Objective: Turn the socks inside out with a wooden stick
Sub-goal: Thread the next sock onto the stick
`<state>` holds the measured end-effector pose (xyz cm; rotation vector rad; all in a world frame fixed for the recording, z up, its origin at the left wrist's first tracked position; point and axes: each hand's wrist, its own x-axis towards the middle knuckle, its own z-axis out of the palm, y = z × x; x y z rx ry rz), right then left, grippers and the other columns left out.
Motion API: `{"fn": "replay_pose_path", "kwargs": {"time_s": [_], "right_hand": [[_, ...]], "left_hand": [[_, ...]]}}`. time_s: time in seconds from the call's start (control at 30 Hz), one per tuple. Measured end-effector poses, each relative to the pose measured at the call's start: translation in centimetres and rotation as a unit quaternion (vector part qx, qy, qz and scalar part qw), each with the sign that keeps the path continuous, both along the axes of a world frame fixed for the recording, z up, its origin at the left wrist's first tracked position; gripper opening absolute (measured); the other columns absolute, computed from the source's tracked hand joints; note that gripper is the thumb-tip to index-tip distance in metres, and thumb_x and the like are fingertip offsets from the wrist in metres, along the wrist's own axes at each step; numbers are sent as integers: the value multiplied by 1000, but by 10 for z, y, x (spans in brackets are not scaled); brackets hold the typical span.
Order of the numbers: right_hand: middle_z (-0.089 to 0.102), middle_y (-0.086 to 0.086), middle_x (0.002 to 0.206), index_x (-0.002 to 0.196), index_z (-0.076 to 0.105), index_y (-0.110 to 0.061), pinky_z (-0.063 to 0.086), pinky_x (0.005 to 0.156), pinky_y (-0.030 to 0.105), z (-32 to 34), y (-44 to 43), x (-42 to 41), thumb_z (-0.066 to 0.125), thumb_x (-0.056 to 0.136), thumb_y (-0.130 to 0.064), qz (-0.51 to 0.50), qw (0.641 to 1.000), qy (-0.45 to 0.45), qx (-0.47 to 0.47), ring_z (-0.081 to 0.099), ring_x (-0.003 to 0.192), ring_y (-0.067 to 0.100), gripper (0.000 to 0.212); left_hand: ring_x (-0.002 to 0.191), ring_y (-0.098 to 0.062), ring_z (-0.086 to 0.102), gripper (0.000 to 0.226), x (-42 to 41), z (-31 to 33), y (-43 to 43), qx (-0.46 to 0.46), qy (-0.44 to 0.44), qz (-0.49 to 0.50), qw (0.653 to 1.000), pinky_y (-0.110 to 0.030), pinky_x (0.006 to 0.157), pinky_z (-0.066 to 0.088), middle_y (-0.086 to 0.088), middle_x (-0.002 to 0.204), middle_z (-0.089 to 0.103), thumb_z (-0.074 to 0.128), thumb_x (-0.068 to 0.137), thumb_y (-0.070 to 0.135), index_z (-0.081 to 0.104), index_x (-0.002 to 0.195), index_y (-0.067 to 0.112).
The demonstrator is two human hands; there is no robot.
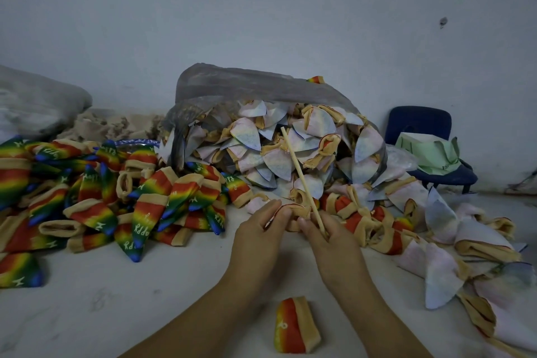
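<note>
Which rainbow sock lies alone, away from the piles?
The sock nearest the person, low in the middle of the view; nothing touches it, while the other rainbow socks lie heaped at left.

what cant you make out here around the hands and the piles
Head view:
- sock, mostly covered by the left hand and right hand
- wooden stick, lower end hidden by the right hand
- rainbow sock pile, cut off at the left edge
- plastic bag, cloudy film blurs what lies inside

Both hands pinched a sock (pixel 293 212) at its cuff: the left hand (pixel 261 229) and the right hand (pixel 328 237), which also held the wooden stick (pixel 302 180) (tilted up-left). Rainbow socks (pixel 116 197) lay heaped left; pale ones (pixel 279 148) spilled from a plastic bag (pixel 232 87).
</note>
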<state>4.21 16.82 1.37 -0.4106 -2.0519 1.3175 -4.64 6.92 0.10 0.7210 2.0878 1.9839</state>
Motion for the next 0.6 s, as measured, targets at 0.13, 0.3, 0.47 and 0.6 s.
{"fn": "replay_pose_path", "kwargs": {"time_s": [0.13, 0.3, 0.47, 0.6], "right_hand": [[64, 0, 75, 83, 64, -21, 41, 59, 14, -2, 5, -2, 56, 93, -29, -24, 1000, -6, 13, 57, 70, 9, 15], [62, -1, 73, 81, 62, -27, 41, 57, 11, 1, 6, -1, 55, 94, -31, -36, 999, 0, 19, 57, 68, 5, 16], [57, -1, 70, 79, 57, -25, 39, 56, 10, 2, -1, -2, 52, 96, -27, -27, 999, 10, 34, 51, 62, 4, 17], [55, -3, 73, 81, 51, -30, 38, 58, 14, 2, -5, -5, 48, 97, -23, -26, 998, -2, 64, 50, 68, 4, 18]], "left_hand": [[98, 6, 64, 19, -4, 1, -2, 18, -58, -15, 998, -19, 88, 47, 23, 98, 73, 61, 94, 42, 72, 83, 51], [115, -5, 62, 47, -3, 1, -3, 17, -93, -88, 992, -27, 103, 46, 12, 119, 70, 68, 85, 48, 67, 126, 27], [97, -6, 71, 19, -3, 3, -1, 70, -146, -118, 980, -14, 78, 53, 5, 101, 77, 61, 96, 23, 77, 106, 23], [94, -13, 73, 21, -3, 7, -1, 156, -207, -101, 961, -15, 75, 55, -8, 99, 77, 59, 96, 13, 79, 98, 12]]}}
